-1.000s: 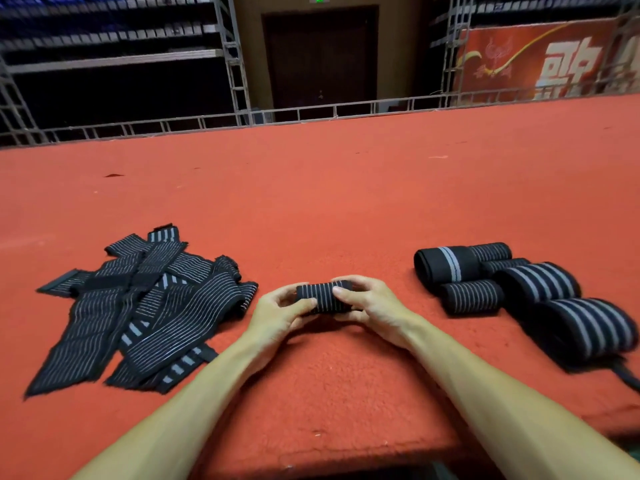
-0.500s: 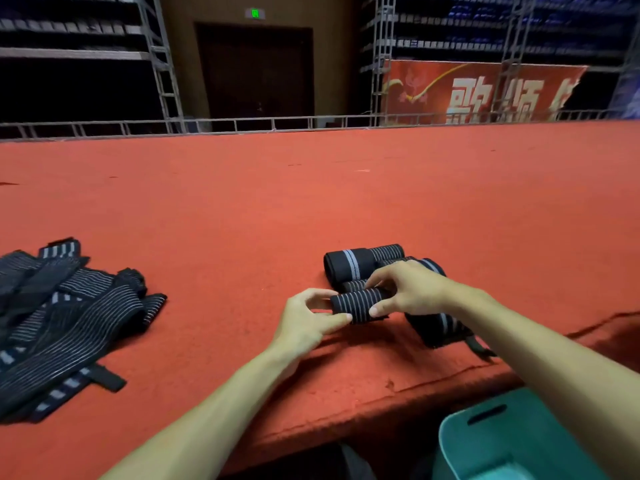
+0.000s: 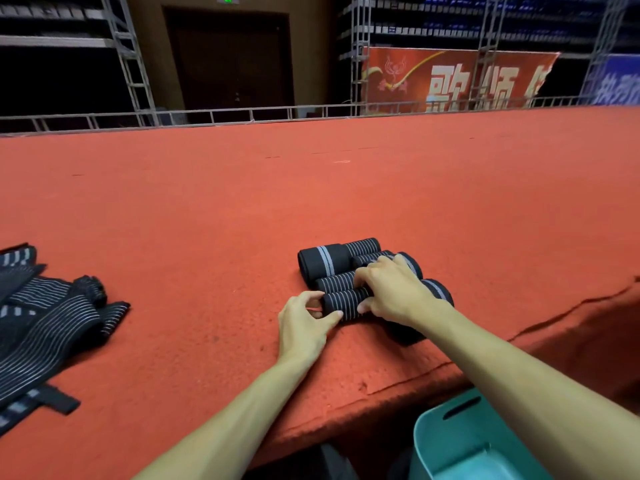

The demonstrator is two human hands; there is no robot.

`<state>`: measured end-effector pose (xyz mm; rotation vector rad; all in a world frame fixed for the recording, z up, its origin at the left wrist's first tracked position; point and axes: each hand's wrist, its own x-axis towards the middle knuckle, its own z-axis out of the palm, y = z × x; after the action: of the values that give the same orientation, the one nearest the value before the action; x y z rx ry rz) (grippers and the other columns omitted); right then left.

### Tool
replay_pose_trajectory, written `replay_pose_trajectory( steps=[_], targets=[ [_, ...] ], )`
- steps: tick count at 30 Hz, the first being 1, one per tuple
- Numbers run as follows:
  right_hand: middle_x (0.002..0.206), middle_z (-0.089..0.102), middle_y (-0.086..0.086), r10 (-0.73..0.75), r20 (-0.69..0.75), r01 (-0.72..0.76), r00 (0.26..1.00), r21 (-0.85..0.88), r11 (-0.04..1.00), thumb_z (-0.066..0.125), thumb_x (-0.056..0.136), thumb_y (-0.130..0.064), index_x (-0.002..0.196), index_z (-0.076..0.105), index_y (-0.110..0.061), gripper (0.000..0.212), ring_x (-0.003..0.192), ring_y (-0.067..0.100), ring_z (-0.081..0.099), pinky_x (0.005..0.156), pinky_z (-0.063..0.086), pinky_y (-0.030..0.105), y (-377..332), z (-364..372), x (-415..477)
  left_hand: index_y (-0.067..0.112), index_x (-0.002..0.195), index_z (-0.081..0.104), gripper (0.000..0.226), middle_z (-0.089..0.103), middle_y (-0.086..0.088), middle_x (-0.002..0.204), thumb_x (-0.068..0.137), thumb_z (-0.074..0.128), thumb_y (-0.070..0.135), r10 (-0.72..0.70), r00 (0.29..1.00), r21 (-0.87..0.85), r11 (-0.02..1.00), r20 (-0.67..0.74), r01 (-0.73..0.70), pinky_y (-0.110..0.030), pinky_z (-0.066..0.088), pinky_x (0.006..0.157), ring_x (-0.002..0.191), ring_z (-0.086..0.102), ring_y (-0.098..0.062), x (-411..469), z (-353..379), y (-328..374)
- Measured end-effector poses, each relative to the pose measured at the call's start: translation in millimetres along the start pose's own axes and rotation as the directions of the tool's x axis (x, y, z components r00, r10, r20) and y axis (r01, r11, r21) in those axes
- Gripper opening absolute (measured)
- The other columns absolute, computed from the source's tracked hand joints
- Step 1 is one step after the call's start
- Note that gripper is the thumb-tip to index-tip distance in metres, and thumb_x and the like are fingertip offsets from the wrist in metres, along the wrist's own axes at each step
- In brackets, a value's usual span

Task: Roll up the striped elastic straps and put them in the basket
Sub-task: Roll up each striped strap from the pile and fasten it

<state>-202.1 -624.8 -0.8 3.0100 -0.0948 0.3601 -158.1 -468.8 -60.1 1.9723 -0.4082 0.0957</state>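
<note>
**Fig.** A small roll [image 3: 343,301] of black ribbed elastic with thin pale stripes lies on the red felt-like carpet [image 3: 311,188], held between the two hands. The left hand [image 3: 304,327] pinches its left end with thumb and fingers. The right hand [image 3: 391,292] curls over its right end. The roll touches the near side of a cluster of cylindrical rolls [image 3: 332,259], some broad-striped. Flat straps [image 3: 45,323] lie heaped at far left. A smooth teal basket [image 3: 446,441] sits below the carpet's near edge, right.
</note>
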Motion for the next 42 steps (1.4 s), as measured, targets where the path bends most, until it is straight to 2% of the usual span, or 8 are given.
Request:
replay_pose_trajectory(
  steps=[8, 13, 20, 26, 30, 36, 39, 42],
  targets=[
    [0.117, 0.050, 0.000, 0.003, -0.085, 0.005, 0.996, 0.092, 0.996, 0.062, 0.082, -0.024, 0.115, 0.061, -0.020, 0.033, 0.113, 0.024, 0.039, 0.091, 0.030, 0.034, -31, -12, -4, 0.026, 0.105, 0.060, 0.027, 0.050, -0.006, 0.116, 0.082, 0.072, 0.018, -0.017, 0.984, -0.085, 0.996, 0.178, 0.032, -0.040, 0.056, 0.083, 0.092, 0.059, -0.012, 3, -51, 1],
    [0.112, 0.049, 0.004, -0.097, -0.059, 0.109, 0.994, 0.272, 0.956, 0.058, 0.085, -0.023, 0.114, 0.063, -0.018, 0.030, 0.109, 0.024, 0.038, 0.097, 0.036, 0.035, -95, -16, 14, 0.024, 0.093, 0.065, 0.028, 0.057, -0.002, 0.104, 0.083, 0.060, -0.001, 0.093, 0.965, 0.082, 0.990, 0.244, -0.116, -0.014, 0.046, 0.075, 0.087, 0.059, -0.010, -1, -137, -10],
    [0.106, 0.063, 0.007, -0.271, 0.063, 0.208, 0.960, 0.487, 0.848, 0.057, 0.083, -0.010, 0.117, 0.063, -0.013, 0.034, 0.104, 0.022, 0.055, 0.085, 0.035, 0.023, -221, -14, 45, 0.030, 0.090, 0.067, 0.025, 0.062, 0.010, 0.085, 0.081, 0.062, 0.007, 0.167, 0.927, 0.462, 0.828, 0.337, -0.317, -0.022, 0.047, 0.076, 0.080, 0.058, -0.004, -23, -288, -64],
    [0.106, 0.068, 0.006, -0.287, 0.057, 0.193, 0.956, 0.615, 0.764, 0.059, 0.090, -0.023, 0.114, 0.064, -0.014, 0.026, 0.100, 0.020, 0.061, 0.078, 0.036, 0.020, -298, -9, 76, 0.022, 0.096, 0.067, 0.024, 0.057, 0.007, 0.093, 0.082, 0.062, 0.004, 0.198, 0.974, 0.526, 0.843, -0.113, -0.111, -0.028, 0.044, 0.087, 0.092, 0.056, -0.009, -27, -364, -136],
    [0.110, 0.066, 0.007, -0.163, 0.024, 0.103, 0.986, 0.682, 0.724, 0.061, 0.090, -0.029, 0.114, 0.062, -0.012, 0.029, 0.105, 0.022, 0.060, 0.084, 0.040, 0.026, -329, 5, 107, 0.016, 0.108, 0.064, 0.020, 0.055, -0.003, 0.109, 0.090, 0.056, 0.012, -0.044, 0.924, 0.406, 0.890, -0.381, 0.210, -0.037, 0.038, 0.099, 0.111, 0.050, -0.024, -21, -366, -178],
    [0.102, 0.068, 0.002, -0.033, 0.073, -0.040, 0.997, 0.808, 0.587, 0.066, 0.087, -0.031, 0.110, 0.062, -0.017, 0.027, 0.085, 0.024, 0.066, 0.083, 0.053, 0.041, -353, 38, 125, 0.026, 0.118, 0.060, 0.027, 0.049, 0.007, 0.115, 0.096, 0.049, 0.036, -0.097, 0.928, 0.448, 0.854, -0.361, 0.264, -0.033, 0.027, 0.101, 0.116, 0.039, -0.013, -17, -362, -187],
    [0.080, 0.070, -0.006, -0.012, 0.025, -0.015, 1.000, 0.843, 0.538, 0.066, 0.088, -0.023, 0.092, 0.069, -0.025, 0.006, 0.062, 0.014, 0.063, 0.068, 0.055, 0.030, -356, 44, 123, 0.028, 0.111, 0.061, 0.020, 0.049, 0.011, 0.104, 0.093, 0.055, 0.034, -0.091, 0.925, 0.392, 0.887, -0.369, 0.243, -0.034, 0.034, 0.101, 0.109, 0.047, -0.011, -19, -364, -189],
    [0.069, 0.070, 0.003, 0.004, 0.036, -0.034, 0.999, 0.895, 0.446, 0.061, 0.091, -0.013, 0.082, 0.068, -0.024, 0.016, 0.043, 0.008, 0.059, 0.043, 0.045, 0.017, -349, 37, 119, 0.031, 0.101, 0.064, 0.011, 0.054, 0.013, 0.097, 0.090, 0.061, 0.030, -0.063, 0.932, 0.318, 0.930, -0.358, 0.185, -0.035, 0.043, 0.094, 0.098, 0.055, -0.010, -21, -367, -187]
  ],
)
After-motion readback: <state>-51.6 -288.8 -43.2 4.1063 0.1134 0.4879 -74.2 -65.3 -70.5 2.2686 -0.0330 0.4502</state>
